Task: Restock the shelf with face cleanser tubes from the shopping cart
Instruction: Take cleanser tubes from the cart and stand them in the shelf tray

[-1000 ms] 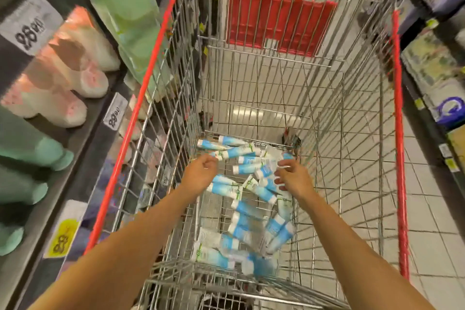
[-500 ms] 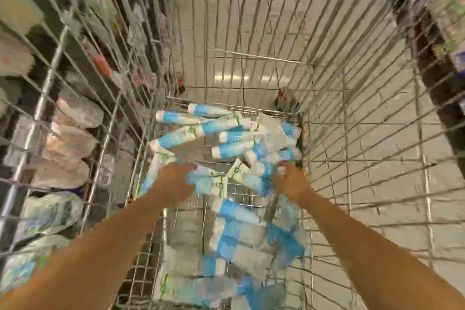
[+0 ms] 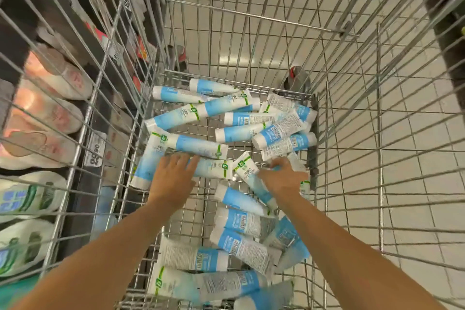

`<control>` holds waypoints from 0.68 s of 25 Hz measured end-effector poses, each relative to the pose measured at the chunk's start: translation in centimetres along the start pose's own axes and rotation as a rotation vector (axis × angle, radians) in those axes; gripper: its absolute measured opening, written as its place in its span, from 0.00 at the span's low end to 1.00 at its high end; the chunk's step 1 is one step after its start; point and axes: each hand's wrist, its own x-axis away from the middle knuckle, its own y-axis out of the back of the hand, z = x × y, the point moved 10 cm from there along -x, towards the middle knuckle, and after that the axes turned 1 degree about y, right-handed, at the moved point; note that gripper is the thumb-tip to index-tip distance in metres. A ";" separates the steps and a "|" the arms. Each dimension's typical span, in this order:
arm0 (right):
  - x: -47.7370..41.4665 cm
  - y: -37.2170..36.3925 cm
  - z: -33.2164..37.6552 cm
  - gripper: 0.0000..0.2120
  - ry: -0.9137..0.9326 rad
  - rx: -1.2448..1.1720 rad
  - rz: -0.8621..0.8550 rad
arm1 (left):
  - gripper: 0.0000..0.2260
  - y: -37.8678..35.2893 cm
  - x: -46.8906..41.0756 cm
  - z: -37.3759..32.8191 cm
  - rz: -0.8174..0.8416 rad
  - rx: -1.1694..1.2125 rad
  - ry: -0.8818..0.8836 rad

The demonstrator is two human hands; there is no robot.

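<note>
1. The tubes [image 3: 201, 111] lie loose on the wire floor of the cart [image 3: 198, 199], heaped at its far and near ends; judging by that, the step in hand is gathering a handful.
2. The left hand [image 3: 173, 178] rests flat on one tube [image 3: 214, 166], fingers spread and not closed round it; it should curl round the tube's body rather than its cap.
3. The right hand [image 3: 281, 178] arches over tubes by the right wall, fingers bent; I cannot tell whether it clamps one.
4. Best to take tubes lying parallel so they stack in the palm; then lift straight up, clear of the wires.
5. The right fingertips are hidden; the nearest tubes are blurred; the shelf [image 3: 85, 184] shows only through the wires, holding pouches [image 3: 50, 111]; no slot for tubes is in view.
</note>
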 end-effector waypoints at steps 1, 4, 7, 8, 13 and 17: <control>0.2 0.5 -0.5 0.20 0.009 -0.092 -0.028 | 0.24 -0.3 -0.4 0.0 0.059 -0.029 0.016; 0.5 2.3 -1.7 0.31 -0.007 -0.468 -0.017 | 0.19 -0.8 -0.2 0.5 0.202 0.093 0.109; 2.2 3.5 -1.8 0.23 -0.084 -0.793 0.098 | 0.16 0.1 1.2 1.4 0.239 0.273 0.232; 3.3 3.7 -1.6 0.15 -0.106 -0.832 0.148 | 0.15 0.9 1.6 1.7 0.245 0.293 0.250; 10.0 5.4 4.5 0.12 -0.074 -1.199 0.515 | 0.19 9.1 3.1 3.9 0.099 0.427 0.364; 15.8 9.5 9.7 0.05 0.049 -1.249 0.533 | 0.20 17.9 6.2 5.8 -0.091 0.851 0.547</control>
